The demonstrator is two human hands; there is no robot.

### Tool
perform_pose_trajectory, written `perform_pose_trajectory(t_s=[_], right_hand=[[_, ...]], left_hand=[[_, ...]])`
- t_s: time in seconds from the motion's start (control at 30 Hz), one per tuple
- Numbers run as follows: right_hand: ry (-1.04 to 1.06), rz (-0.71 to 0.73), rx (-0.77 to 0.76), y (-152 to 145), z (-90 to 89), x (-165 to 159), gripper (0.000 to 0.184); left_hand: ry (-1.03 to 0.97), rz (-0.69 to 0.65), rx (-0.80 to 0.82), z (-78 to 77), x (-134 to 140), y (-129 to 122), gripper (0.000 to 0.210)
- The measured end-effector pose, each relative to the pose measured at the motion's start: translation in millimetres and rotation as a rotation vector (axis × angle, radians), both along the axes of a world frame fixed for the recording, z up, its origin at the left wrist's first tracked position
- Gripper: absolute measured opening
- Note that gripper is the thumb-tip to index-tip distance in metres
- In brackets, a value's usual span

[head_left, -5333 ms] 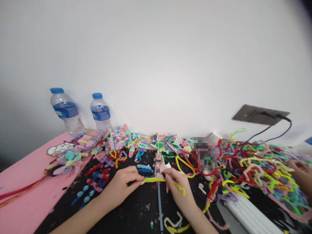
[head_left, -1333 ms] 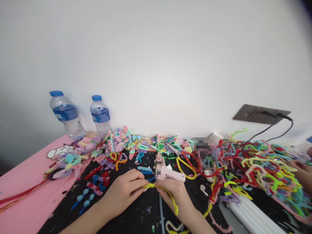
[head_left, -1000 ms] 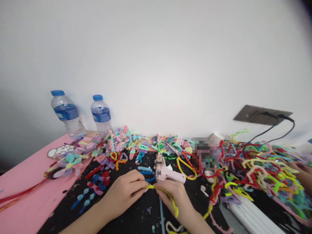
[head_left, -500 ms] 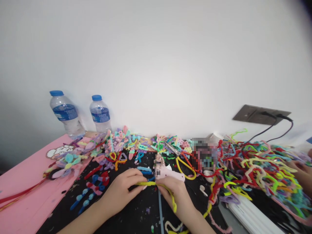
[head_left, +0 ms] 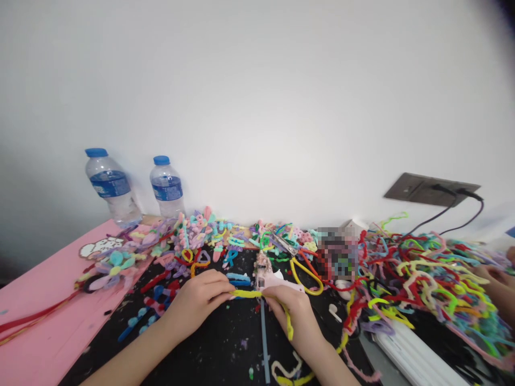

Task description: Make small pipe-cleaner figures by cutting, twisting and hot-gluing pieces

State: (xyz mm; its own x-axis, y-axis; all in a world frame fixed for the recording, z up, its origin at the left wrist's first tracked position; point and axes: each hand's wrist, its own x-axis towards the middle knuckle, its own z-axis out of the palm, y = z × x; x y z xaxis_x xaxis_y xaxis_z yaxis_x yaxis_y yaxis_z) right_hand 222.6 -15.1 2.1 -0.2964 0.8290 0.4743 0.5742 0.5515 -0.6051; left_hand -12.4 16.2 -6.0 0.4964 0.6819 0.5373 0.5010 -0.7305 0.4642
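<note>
A fuzzy yellow pipe cleaner (head_left: 247, 294) is stretched level between my two hands. My left hand (head_left: 205, 297) pinches its left end between thumb and fingers. My right hand (head_left: 287, 305) closes on it farther along, and a loose yellow tail hangs down below that grip. Just behind the right hand lies a pale pink glue gun (head_left: 276, 281), partly hidden by the fingers, with a translucent glue stick (head_left: 264, 343) reaching toward me on the black mat (head_left: 213, 348). Short blue pipe cleaner pieces (head_left: 238, 279) lie beyond my left fingertips.
Two water bottles (head_left: 115, 193) (head_left: 167, 187) stand against the wall at left. Scissors with yellow handles (head_left: 308, 289) lie right of centre. A tangle of pipe cleaners (head_left: 434, 279) fills the right side, by another person's hand (head_left: 497, 284). A wall socket (head_left: 430, 188) holds two plugged cables.
Both hands and the yellow pipe cleaner have risen slightly away from me. The stretch of it between my hands looks a bit longer and straighter.
</note>
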Motion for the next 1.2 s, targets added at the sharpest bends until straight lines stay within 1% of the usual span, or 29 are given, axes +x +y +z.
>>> perform_pose_trajectory(t_s=[0.13, 0.43, 0.63, 0.8, 1.07, 1.2], right_hand=[[-0.010, 0.004, 0.018, 0, 2.7, 0, 0.017], [-0.028, 0.022, -0.010, 0, 4.0, 1, 0.017], [-0.015, 0.019, -0.024, 0, 5.2, 1, 0.017], [0.018, 0.015, -0.033, 1, 4.0, 2, 0.014], [-0.001, 0.018, -0.069, 2, 3.2, 5, 0.015], [-0.009, 0.012, -0.057, 3, 3.5, 5, 0.016]], left_hand=[[0.028, -0.039, 0.038, 2.1, -2, 1, 0.018], [0.033, -0.089, 0.059, 4.0, -3, 1, 0.020], [0.014, -0.075, -0.011, 4.3, -4, 2, 0.018], [-0.013, -0.044, -0.016, 3.3, -5, 3, 0.016], [0.080, -0.129, 0.048, 11.4, -5, 1, 0.019], [0.107, -0.099, 0.032, 13.5, -4, 0, 0.019]])
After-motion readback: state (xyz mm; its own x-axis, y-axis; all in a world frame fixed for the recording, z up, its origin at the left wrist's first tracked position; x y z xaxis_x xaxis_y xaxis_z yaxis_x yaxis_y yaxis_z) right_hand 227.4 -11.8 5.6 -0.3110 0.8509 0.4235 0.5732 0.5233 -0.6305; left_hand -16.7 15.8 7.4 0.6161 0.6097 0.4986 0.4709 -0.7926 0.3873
